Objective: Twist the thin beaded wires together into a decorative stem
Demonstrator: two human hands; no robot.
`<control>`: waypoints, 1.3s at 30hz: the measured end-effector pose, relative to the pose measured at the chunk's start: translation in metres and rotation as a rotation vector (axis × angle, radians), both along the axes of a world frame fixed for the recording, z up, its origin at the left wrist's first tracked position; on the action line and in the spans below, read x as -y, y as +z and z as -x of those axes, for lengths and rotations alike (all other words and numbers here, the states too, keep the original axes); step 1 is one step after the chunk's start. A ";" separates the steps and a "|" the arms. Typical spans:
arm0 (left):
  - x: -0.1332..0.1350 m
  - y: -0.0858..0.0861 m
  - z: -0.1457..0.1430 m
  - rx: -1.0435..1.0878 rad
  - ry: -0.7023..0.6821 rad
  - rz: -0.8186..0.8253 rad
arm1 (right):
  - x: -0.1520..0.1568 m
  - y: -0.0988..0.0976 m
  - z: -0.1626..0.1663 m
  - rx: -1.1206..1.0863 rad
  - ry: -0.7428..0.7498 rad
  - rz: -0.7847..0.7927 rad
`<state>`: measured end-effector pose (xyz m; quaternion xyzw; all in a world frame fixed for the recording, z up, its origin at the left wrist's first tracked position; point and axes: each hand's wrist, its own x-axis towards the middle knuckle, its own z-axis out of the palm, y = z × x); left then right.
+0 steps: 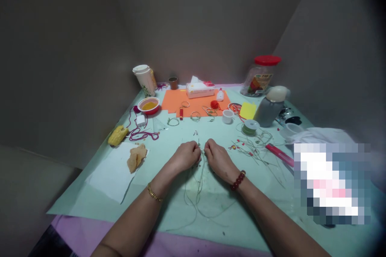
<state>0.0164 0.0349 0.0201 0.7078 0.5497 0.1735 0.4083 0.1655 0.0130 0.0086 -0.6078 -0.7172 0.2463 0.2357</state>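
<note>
My left hand (187,155) and my right hand (217,158) are close together over the middle of the table, both with fingers curled closed. Thin green cords (196,198) run out from between them, and their loose ends trail over the pale green sheet toward me. Each hand appears to pinch part of these cords, though the fingers hide the exact grip. Small dark bits lie around the left fingers. Just beyond the hands are a few tiny scraps (196,133). Finished-looking green cord loops (195,116) lie farther back, near an orange sheet (171,102).
To the right are a spool of green cord (249,127), scattered cord pieces (251,148), a red cutter (279,154) and a grey bottle (269,108). At left lie corn (118,135), brown broken pieces (136,157) on white paper (105,176), and a red bowl (157,109).
</note>
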 end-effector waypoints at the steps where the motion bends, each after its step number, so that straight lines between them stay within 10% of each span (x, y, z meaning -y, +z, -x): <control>1: -0.002 -0.003 0.000 0.089 0.012 0.118 | -0.001 0.000 0.000 -0.019 -0.004 0.021; 5: -0.004 -0.009 -0.002 0.296 0.051 0.407 | -0.001 0.001 -0.001 -0.050 -0.009 0.045; 16: -0.003 -0.009 -0.010 0.384 0.206 0.385 | 0.001 0.006 -0.006 -0.002 0.055 -0.034; 39: -0.004 -0.015 0.005 0.516 0.052 0.504 | 0.004 0.004 0.001 0.362 -0.089 0.012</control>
